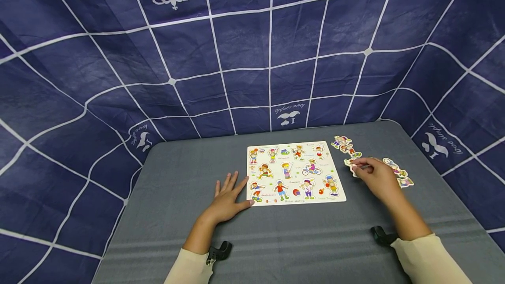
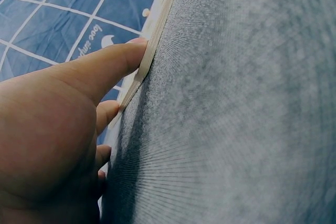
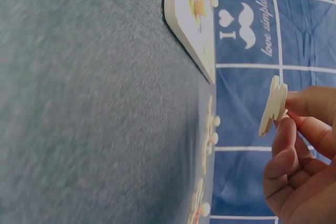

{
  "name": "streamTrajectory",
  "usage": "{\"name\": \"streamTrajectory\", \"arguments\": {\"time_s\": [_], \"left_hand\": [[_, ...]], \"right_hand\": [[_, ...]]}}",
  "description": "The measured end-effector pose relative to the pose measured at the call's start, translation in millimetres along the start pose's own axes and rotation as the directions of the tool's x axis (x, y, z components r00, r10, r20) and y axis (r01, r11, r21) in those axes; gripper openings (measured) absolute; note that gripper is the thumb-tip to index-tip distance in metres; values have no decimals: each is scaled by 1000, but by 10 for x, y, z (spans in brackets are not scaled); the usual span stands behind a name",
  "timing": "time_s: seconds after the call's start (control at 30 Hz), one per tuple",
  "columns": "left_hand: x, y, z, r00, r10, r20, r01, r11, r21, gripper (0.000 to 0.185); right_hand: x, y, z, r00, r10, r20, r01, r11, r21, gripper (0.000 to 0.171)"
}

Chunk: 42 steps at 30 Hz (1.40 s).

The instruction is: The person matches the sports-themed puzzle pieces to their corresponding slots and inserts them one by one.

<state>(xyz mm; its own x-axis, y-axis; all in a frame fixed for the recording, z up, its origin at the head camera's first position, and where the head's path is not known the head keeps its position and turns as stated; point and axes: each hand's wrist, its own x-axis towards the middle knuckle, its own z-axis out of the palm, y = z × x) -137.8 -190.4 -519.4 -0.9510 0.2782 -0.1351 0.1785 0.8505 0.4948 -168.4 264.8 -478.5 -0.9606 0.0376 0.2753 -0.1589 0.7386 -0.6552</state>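
Note:
A white puzzle board (image 1: 295, 172) printed with sports children lies on the grey table (image 1: 276, 231). My left hand (image 1: 230, 197) lies flat on the table, its thumb (image 2: 105, 66) touching the board's left edge (image 2: 152, 40). To the right of the board, my right hand (image 1: 375, 176) pinches a cut-out puzzle piece (image 3: 274, 106), lifted off the table. The board's edge (image 3: 189, 30) shows in the right wrist view. Loose pieces (image 1: 345, 143) lie around the right hand, more pieces (image 1: 398, 173) beyond it.
A dark blue cloth with a white grid (image 1: 252, 56) hangs behind and on both sides of the table. Two black clips (image 1: 218, 251) (image 1: 380, 234) sit at the wrists. Loose pieces on the table (image 3: 209, 135) lie under the lifted piece.

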Motion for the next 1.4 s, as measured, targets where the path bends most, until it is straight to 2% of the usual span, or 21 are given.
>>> {"name": "streamTrajectory", "arguments": {"time_s": [0.47, 0.7, 1.0, 1.4], "left_hand": [[-7, 8, -3, 1000, -2, 4, 2, 1000, -8, 81], [-7, 4, 12, 1000, -1, -8, 1, 1000, -12, 80], [-8, 21, -11, 1000, -9, 11, 9, 1000, -13, 81], [1, 11, -6, 1000, -16, 24, 17, 1000, -14, 82]], "right_hand": [[197, -73, 160, 998, -58, -9, 58, 998, 4, 14], [306, -113, 184, 999, -26, 35, 26, 1000, -2, 16], [452, -135, 244, 994, 10, 104, -18, 997, 80, 18], [694, -112, 447, 985, 22, 169, -39, 995, 97, 18]]}}
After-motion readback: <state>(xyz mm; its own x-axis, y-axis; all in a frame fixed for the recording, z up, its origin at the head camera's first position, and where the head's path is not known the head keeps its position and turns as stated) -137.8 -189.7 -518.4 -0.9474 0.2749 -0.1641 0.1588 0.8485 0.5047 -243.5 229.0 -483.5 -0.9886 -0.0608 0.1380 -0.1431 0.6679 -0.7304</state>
